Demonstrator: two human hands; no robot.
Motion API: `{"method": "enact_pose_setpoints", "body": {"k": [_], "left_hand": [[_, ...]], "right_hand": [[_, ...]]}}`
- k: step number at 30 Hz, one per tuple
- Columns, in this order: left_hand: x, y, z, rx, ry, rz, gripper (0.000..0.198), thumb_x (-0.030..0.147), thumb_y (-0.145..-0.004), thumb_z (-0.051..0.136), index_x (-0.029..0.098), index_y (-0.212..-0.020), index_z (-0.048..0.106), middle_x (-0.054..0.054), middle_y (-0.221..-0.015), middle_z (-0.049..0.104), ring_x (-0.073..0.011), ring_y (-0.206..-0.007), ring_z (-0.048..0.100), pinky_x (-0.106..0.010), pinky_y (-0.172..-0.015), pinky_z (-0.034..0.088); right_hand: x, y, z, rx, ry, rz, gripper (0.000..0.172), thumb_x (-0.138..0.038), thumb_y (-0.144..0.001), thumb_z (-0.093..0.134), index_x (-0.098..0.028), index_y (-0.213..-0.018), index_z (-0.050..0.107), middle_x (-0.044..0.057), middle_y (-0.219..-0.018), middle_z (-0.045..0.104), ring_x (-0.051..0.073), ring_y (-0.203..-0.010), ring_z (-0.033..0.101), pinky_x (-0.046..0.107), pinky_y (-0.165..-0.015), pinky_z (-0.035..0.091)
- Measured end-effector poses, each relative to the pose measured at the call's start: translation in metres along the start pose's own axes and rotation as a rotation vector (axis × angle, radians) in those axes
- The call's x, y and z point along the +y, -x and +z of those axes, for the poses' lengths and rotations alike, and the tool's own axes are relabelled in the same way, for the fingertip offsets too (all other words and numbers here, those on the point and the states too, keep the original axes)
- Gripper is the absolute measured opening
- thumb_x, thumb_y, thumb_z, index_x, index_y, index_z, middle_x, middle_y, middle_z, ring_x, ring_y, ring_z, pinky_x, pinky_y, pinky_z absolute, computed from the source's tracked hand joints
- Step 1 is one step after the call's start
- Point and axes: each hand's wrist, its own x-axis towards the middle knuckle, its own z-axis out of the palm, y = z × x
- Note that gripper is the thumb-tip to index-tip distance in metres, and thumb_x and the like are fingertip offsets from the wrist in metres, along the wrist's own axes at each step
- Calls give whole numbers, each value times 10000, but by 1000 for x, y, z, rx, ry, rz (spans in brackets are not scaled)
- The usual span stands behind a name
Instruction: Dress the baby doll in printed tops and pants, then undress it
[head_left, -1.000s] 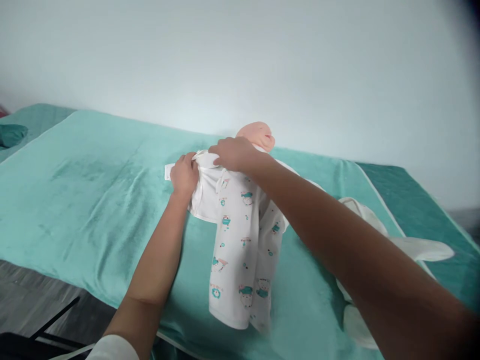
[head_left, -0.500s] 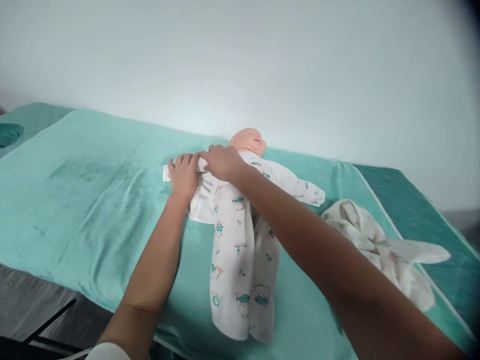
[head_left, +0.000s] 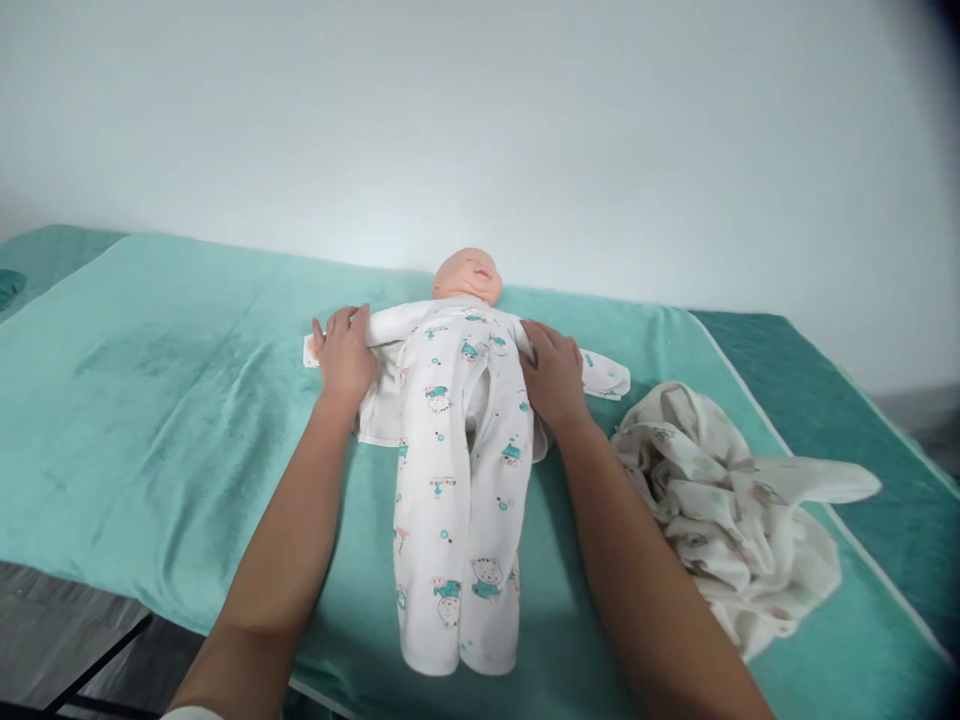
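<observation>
Smoothing suit (head_left: 457, 470) flat on doll (head_left: 466, 275), face up mid-mat (head_left: 187, 400), with left hand (head_left: 343, 352) on one sleeve and right hand (head_left: 553, 372) at the opposite side. Both laid flat, fingers outstretched, gripping nothing. Likely calls next for light, even outward pressure. Shows no legible writing, only cartoon prints.

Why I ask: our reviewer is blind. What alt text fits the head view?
Two bare hands rest flat on a baby doll in a white cartoon-printed sleepsuit, lying face up on a teal plush towel: the left hand on one sleeve, the right hand at the opposite shoulder. A crumpled cream printed cloth lies beside the right forearm, apart from the doll.
</observation>
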Motion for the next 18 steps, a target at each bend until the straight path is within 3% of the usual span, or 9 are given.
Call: {"method": "enact_pose_setpoints", "body": {"k": [2,6,9,11,14,18], "left_hand": [[9,3,-3,10,126,68,737,-3,-769,389,253,-1437,569,-83,-1486,573,-248,-1440,483,-549,-1337,181],[38,18,-19,-27,444,223,490,133,-919,386,243,-1322,644,-48,-1421,638,-178,-1368,559,-382,-1236,414],[69,24,-31,-128,556,352,390,298,-1021,386,241,-1279,675,-43,-1383,672,-165,-1331,591,-338,-1194,449],[95,18,-36,-198,473,450,368,320,-1027,414,249,-1239,706,-30,-1400,666,-172,-1336,584,-332,-1188,442],[139,-2,-32,-344,150,599,311,298,-985,494,232,-1128,762,-48,-1357,689,-244,-1308,595,-400,-1163,441],[195,-27,-7,-597,-248,621,286,232,-908,581,171,-1119,763,-140,-1233,721,-308,-1138,674,-425,-975,521]], "right_hand": [[7,0,3,-1,50,-3,554,-189,-877,439,-226,-1404,605,77,-1475,581,298,-1394,480,578,-1254,214],[14,-10,2,98,-92,66,551,-133,-778,411,-186,-1259,676,82,-1314,679,253,-1251,591,452,-1157,398],[18,-12,0,157,-135,164,511,-179,-799,416,-183,-1239,674,89,-1271,698,252,-1205,610,445,-1137,408],[16,-11,-2,158,-89,229,459,-239,-846,435,-202,-1232,682,91,-1270,702,275,-1214,601,510,-1193,320],[10,-10,-6,140,-54,315,403,-300,-890,461,-224,-1210,696,85,-1255,709,298,-1209,603,569,-1220,227],[8,-12,-11,95,-52,339,384,-299,-901,485,-217,-1217,686,91,-1257,714,300,-1191,618,506,-1153,339]]}}
